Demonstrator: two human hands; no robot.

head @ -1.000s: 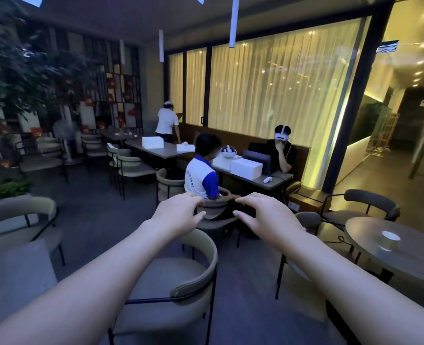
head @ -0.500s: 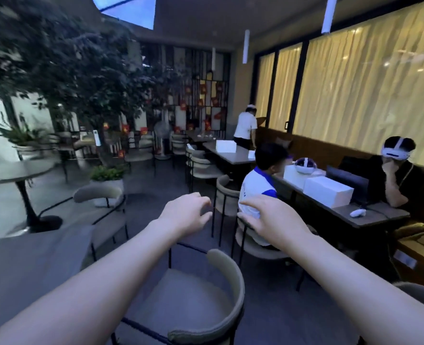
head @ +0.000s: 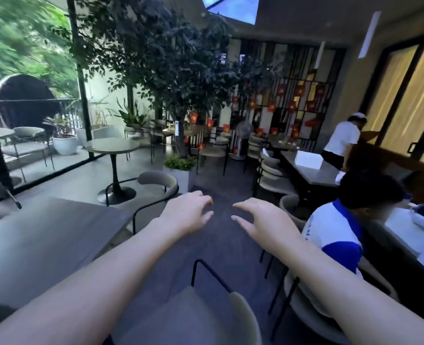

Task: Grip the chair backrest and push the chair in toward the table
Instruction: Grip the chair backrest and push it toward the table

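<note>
A chair with a curved beige backrest (head: 245, 317) and grey seat (head: 178, 319) stands at the bottom centre, beside a dark grey table (head: 39, 242) on the left. A second beige-backed chair (head: 160, 181) stands at the table's far corner. My left hand (head: 186, 215) and my right hand (head: 263, 219) are stretched out in the air above the floor, past the near chair. Both hands have their fingers spread and curled, and they hold nothing. Neither hand touches a chair.
A seated person in a white and blue shirt (head: 335, 235) is close on the right at a long table (head: 410, 235). A standing person in white (head: 342, 140) is further back. A round table (head: 112, 146), a planter with a tree (head: 181, 170) and several chairs stand ahead.
The view has swung left, so the near chair now sits lower in the frame and the dark table fills the left. My hands stay outstretched, fingers more spread, and hold nothing.
</note>
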